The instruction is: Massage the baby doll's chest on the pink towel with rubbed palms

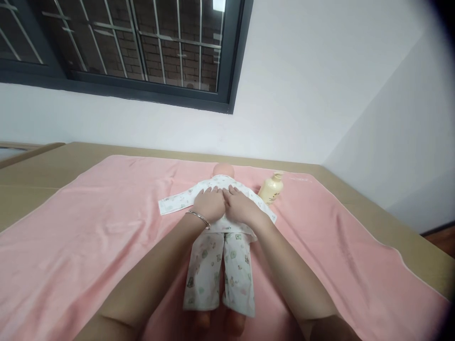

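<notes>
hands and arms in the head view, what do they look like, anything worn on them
Both forearms are bare, with no sleeves in view. The left hand has a thin silver bangle around its wrist. The right hand shows no ring, watch or glove. Fingernails look short and unpainted, though they are small in the picture.

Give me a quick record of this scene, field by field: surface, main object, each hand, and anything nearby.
Surface: pink towel on a tan table
Main object: baby doll in printed pyjamas, head toward the wall
Left hand: flat on the doll's torso, bracelet on wrist
Right hand: flat beside it, touching
Nearby: cream bottle, right of the doll
</notes>
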A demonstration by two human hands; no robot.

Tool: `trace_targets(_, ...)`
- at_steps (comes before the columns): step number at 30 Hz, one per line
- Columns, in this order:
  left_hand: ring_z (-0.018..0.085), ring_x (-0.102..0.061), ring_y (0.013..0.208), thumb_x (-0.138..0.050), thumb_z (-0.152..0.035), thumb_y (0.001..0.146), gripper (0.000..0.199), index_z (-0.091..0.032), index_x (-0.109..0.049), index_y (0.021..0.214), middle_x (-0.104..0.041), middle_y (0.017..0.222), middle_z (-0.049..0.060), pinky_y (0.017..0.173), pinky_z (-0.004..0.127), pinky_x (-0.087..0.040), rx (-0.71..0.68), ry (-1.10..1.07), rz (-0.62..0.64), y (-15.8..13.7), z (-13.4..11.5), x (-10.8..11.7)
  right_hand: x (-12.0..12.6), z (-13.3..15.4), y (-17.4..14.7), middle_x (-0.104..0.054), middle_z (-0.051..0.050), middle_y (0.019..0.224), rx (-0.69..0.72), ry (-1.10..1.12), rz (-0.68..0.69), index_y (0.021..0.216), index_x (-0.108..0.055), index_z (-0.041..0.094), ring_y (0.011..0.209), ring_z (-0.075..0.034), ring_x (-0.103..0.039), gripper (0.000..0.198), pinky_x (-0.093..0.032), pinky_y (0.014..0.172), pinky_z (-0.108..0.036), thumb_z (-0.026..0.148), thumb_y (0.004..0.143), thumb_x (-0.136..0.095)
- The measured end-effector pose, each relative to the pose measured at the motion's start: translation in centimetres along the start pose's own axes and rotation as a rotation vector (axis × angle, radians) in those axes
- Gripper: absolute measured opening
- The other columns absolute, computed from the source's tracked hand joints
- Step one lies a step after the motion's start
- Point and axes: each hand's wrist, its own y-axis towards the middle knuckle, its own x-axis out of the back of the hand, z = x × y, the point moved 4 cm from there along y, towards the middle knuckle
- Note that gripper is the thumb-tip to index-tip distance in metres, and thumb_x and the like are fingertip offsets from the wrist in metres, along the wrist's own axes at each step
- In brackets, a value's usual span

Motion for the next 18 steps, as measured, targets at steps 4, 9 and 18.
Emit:
trace_targets(4,0.029,-0.059,0.118,-0.036,-0.023,0.095,0.038,-0.011,-0.061,0.12,-0.064,0.125,0.019,0.101,0.039,-0.041,-0.045,-0.042,-0.122,0.8,0.2,0.0,0.6,-0.6,0.5,-0.049,-0.014,0.146,0.025,0.102,-0.12,0.135,-0.054,0.015,0.134,-0.024,-0.045,0.043,-0.035,0.108,-0.034,0.026,0.099,-0.032)
trace_targets(9,0.03,-0.041,0.138,-0.03,-0.045,0.1,0.058,-0.006,-0.046,0.139,-0.045,0.148,0.022,0.109,0.04,-0.034,0.085,-0.145,-0.221,3.9,3.5,-2.2,-0.9,-4.6,3.0,-0.046,-0.016,0.149,-0.119,0.119,-0.267,0.138,-0.049,0.011,0.141,-0.023,-0.036,0.051,-0.025,0.115,-0.039,0.038,0.104,-0.023)
trace_targets(18,0.031,-0.043,0.137,-0.04,-0.02,0.093,0.042,-0.013,-0.054,0.132,-0.049,0.147,0.017,0.111,0.048,-0.032,-0.015,-0.031,-0.061,1.0,0.5,-0.6,-0.1,0.5,-0.2,-0.029,-0.022,0.157,-0.011,-0.092,-0.015,0.152,-0.031,0.005,0.146,-0.032,-0.027,0.061,-0.02,0.118,-0.046,0.022,0.094,-0.041)
